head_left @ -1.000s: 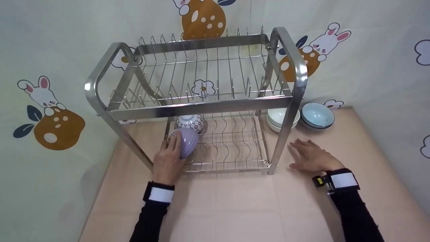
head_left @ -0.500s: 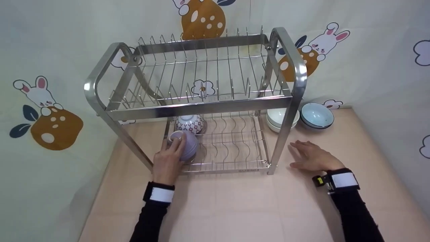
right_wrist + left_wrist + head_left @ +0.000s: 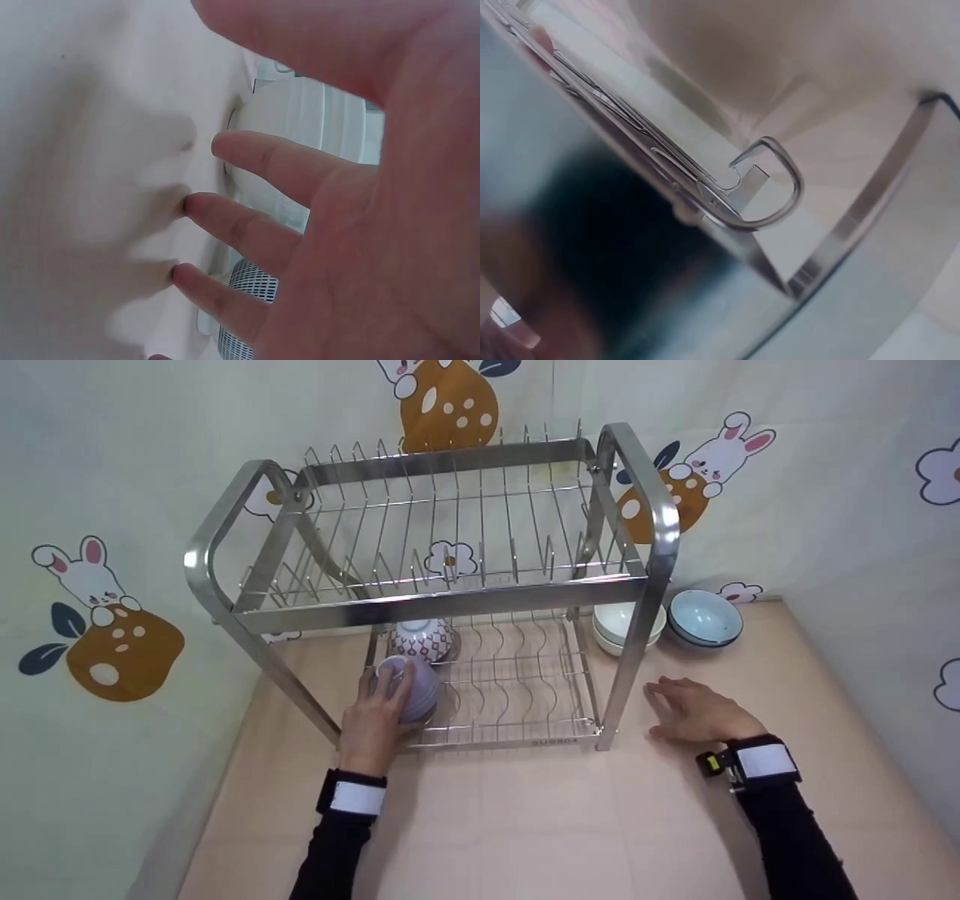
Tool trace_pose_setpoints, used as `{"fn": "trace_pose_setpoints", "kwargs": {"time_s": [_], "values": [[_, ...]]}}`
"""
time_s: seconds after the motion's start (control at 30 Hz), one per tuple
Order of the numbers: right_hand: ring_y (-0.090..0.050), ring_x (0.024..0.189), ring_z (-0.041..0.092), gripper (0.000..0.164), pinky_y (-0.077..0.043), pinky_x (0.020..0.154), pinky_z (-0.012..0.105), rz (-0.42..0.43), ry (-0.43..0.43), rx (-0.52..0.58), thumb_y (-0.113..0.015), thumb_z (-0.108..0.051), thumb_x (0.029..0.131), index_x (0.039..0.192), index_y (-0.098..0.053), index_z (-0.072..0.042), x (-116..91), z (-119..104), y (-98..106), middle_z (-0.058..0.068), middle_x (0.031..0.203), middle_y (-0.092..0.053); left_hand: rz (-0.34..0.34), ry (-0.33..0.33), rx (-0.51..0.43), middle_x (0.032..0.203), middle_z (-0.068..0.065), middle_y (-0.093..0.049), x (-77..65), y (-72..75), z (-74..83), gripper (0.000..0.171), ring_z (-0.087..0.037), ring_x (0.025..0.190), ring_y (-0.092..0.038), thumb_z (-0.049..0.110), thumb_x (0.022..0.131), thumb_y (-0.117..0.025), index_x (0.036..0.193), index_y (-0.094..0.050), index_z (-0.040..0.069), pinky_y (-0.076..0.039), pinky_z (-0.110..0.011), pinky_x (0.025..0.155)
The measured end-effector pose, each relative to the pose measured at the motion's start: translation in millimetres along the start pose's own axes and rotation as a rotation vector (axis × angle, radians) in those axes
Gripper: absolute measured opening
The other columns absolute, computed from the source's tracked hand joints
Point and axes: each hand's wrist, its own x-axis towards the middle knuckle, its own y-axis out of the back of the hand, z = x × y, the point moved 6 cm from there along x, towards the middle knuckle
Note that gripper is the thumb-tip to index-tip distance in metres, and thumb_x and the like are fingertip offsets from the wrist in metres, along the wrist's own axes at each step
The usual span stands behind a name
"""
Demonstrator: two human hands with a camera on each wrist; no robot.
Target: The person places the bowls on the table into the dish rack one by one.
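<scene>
On the lower tier of the steel dish rack, a lavender bowl [image 3: 421, 694] sits turned over, its foot facing up and toward the left. My left hand [image 3: 373, 724] holds it by the foot, fingers bent over the base. Just behind stands an upside-down white bowl with a red-brown pattern [image 3: 421, 641]. My right hand [image 3: 697, 712] rests on the table right of the rack with fingers spread and holds nothing; its fingertips touch the tabletop in the right wrist view. The left wrist view shows mostly blurred metal and a wire loop [image 3: 784, 180].
The two-tier dish rack [image 3: 450, 604] stands against a patterned wall cloth [image 3: 112, 780]. Stacked white bowls [image 3: 619, 622] are behind its right leg, beside stacked light blue bowls [image 3: 705, 619]. The rack's upper tier has upright wire prongs [image 3: 551, 555].
The lavender bowl has tipped from leaning on its side to foot-up, settling lower on the rack under my left hand. My right hand has stayed in place.
</scene>
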Motion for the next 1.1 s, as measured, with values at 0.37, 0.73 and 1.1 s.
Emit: {"fn": "trace_pose_setpoints", "kwargs": {"time_s": [0.37,0.73,1.1], "values": [[-0.027,0.148,0.057,0.089,-0.034,0.098,0.087,0.032,0.026,-0.058,-0.086,-0.038,0.078,0.152,-0.049,-0.006,-1,-4,-6,0.028,0.163,-0.034,-0.059,0.007,0.008,0.154,-0.008,-0.046,0.9,-2.8,-2.0,0.105,-0.043,0.131,-0.053,0.039,0.067,-0.096,0.156,-0.043,0.020,-0.062,-0.045,0.056],[-0.022,0.150,0.057,0.089,-0.028,0.103,0.087,0.030,0.009,-0.063,-0.081,-0.043,0.083,0.157,-0.044,-0.008,2,-3,-11,0.026,0.166,-0.028,-0.046,-0.030,-0.003,0.153,-0.009,-0.049,-1.5,-5.3,-0.8,0.094,-0.039,0.119,-0.059,0.034,0.072,-0.094,0.153,-0.049,0.020,-0.062,-0.046,0.059],[-0.023,0.150,0.058,0.088,-0.027,0.102,0.088,0.033,0.007,-0.065,-0.080,-0.043,0.083,0.156,-0.045,-0.008,1,-4,-10,0.027,0.166,-0.029,-0.080,-0.013,-0.064,0.158,-0.006,-0.046,-1.1,-5.9,-2.8,0.091,-0.036,0.142,-0.045,0.030,0.076,-0.092,0.155,-0.048,0.022,-0.064,-0.050,0.069]]}}
